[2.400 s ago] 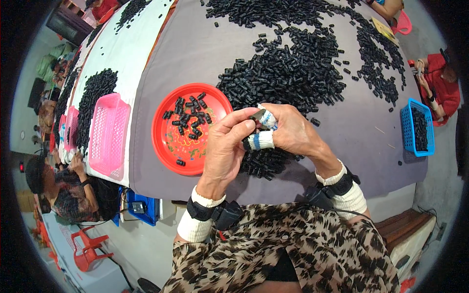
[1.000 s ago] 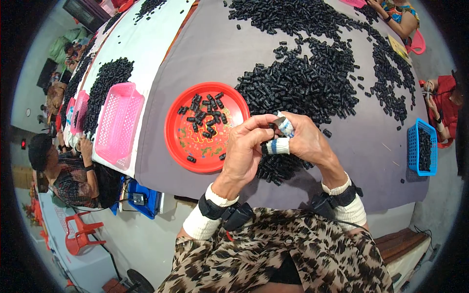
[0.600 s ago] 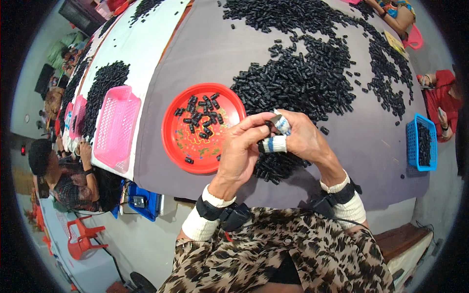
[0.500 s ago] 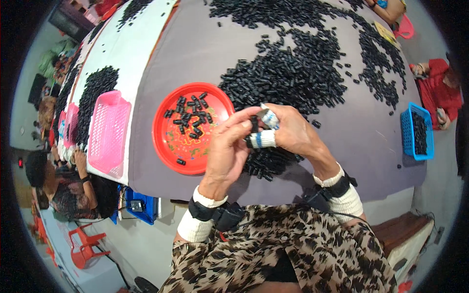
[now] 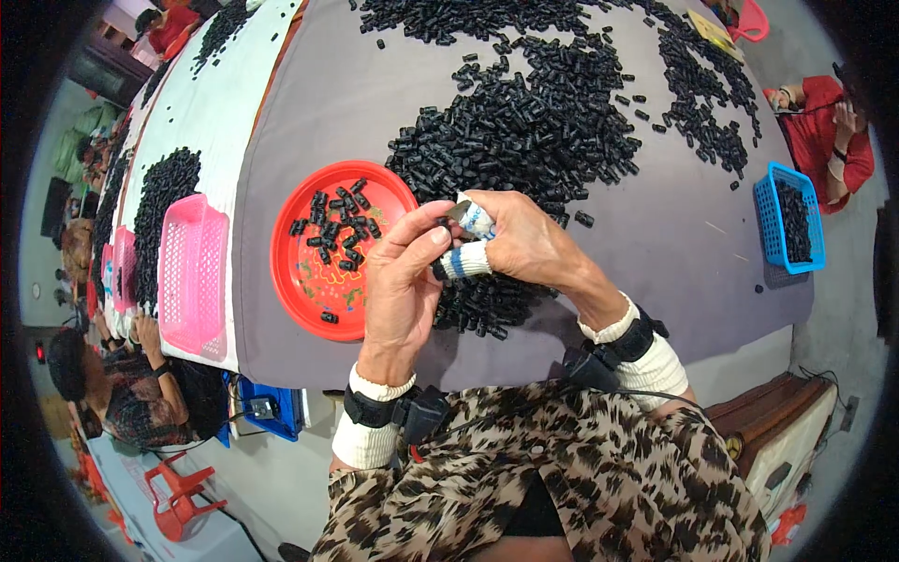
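Observation:
My left hand is closed, thumb and fingers pinched on a small black cylindrical piece that is mostly hidden. My right hand meets it, fingers curled in. A thin greyish thing shows by its thumb; I cannot make out what it is. White-and-blue wrapping covers the right thumb, and a white band with a blue stripe sits on a finger. Just left of my hands, a round red tray holds several black pieces. A large heap of such pieces lies beyond and under my hands.
A pink basket stands left on a white table strip. At the right edge, a blue basket holds black pieces. Co-workers sit at left and right. A red stool stands at lower left.
The whole view has shifted, so table things sit further left. My hands stay together at the same work, with the right thumb turned slightly. The co-worker at right has raised an arm.

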Tool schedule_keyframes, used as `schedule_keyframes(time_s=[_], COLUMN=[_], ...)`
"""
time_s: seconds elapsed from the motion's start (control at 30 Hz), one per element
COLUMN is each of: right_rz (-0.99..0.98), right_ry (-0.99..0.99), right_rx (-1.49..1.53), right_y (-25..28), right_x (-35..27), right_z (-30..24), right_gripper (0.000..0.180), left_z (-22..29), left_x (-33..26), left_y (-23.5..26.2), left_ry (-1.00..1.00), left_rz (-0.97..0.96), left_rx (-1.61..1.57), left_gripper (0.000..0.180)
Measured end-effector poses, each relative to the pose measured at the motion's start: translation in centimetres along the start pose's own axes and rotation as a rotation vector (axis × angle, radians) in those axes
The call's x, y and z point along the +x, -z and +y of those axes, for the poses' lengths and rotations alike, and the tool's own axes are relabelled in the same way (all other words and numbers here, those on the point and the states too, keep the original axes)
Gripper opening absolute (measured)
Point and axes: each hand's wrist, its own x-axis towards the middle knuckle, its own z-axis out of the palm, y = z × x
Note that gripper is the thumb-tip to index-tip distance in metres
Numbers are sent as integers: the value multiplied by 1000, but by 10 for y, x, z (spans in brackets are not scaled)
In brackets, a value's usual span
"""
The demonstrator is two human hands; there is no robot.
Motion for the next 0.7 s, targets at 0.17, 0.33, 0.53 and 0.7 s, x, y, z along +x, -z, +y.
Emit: schedule_keyframes(time_s=[0.17,0.33,0.53,0.7], right_rz=[83,136,190,225], right_ry=[-8,-74,-188,-227], right_rx=[-34,87,192,166], right_y=[14,38,52,52], right_x=[-2,-9,-19,-24], right_z=[10,14,31,31], right_gripper=[29,12,10,15], left_z=[13,30,25,10], left_x=[9,11,7,13], left_y=[26,88,108,81], left_ry=[-109,-209,-263,-181], left_rz=[106,344,378,196], left_rx=[222,545,688,796], left_gripper=[24,26,25,22])
